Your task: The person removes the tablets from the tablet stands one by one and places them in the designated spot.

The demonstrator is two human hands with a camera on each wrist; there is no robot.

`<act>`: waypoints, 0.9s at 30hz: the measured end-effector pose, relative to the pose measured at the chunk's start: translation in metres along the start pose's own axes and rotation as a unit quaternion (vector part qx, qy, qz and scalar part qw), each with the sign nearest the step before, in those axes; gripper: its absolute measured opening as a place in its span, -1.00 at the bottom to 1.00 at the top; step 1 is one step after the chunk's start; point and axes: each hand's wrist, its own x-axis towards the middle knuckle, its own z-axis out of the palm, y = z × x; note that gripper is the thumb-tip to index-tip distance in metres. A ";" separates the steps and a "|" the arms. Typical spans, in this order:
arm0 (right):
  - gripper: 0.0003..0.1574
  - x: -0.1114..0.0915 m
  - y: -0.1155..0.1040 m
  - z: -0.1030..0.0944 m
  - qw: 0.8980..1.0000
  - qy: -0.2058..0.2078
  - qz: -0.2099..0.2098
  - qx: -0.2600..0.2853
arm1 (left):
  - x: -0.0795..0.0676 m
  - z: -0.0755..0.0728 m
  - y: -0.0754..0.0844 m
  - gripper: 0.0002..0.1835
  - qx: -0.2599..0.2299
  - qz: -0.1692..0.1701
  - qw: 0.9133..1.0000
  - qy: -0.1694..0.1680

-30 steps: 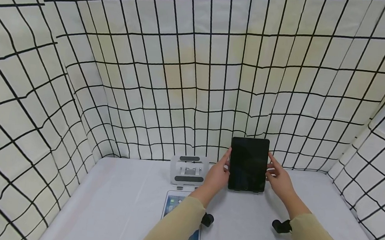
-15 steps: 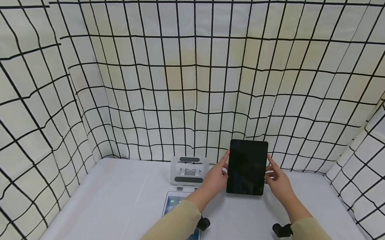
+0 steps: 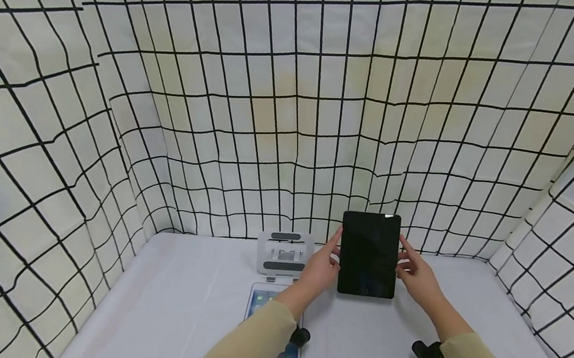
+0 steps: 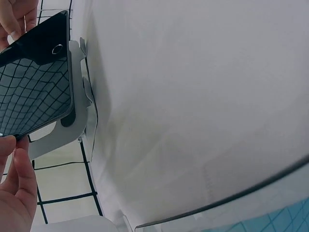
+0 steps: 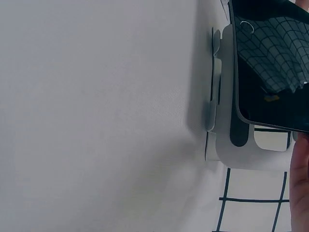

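A black tablet (image 3: 369,256) with a round home button stands upright in portrait, screen toward me, between my two hands. My left hand (image 3: 321,267) pinches its left edge, and my right hand (image 3: 419,277) grips the right edge at about the same height. Directly behind the tablet is a silver-grey tablet stand (image 5: 241,158) with dark pads, mostly hidden in the head view. Both wrist views show the tablet's lower edge in front of the stand's plate, off its small front lips (image 4: 87,89).
Left of the held tablet stands a second tablet stand (image 3: 284,266) with grey pads. A white tablet (image 3: 261,299) with a lit screen lies flat before it, partly covered by my left sleeve. White cloth walls with a black grid (image 3: 290,145) close in the back and sides.
Both hands have brought the black tablet a little toward me and away from its stand. The stand's front lips, visible under it earlier in the head view, are now hidden.
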 end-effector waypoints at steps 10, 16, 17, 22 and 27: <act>0.03 -0.009 -0.003 -0.006 1.000 -0.010 -0.007 0.001 | -0.012 -0.003 0.007 0.07 -0.032 -0.012 0.999 -0.013; 0.06 -0.016 -0.006 -0.006 0.999 -0.030 0.005 0.036 | -0.020 -0.004 0.008 0.05 -0.041 -0.023 0.999 -0.022; 0.06 -0.018 -0.006 -0.006 0.999 -0.033 0.009 0.040 | -0.022 -0.004 0.008 0.05 -0.040 -0.025 0.999 -0.022; 0.06 -0.026 -0.006 -0.005 0.997 -0.039 0.023 0.058 | -0.028 -0.001 0.008 0.07 -0.046 -0.034 0.998 -0.024; 0.07 -0.034 -0.006 -0.007 0.996 -0.049 0.024 0.072 | -0.037 0.001 0.009 0.09 -0.062 -0.035 0.997 -0.032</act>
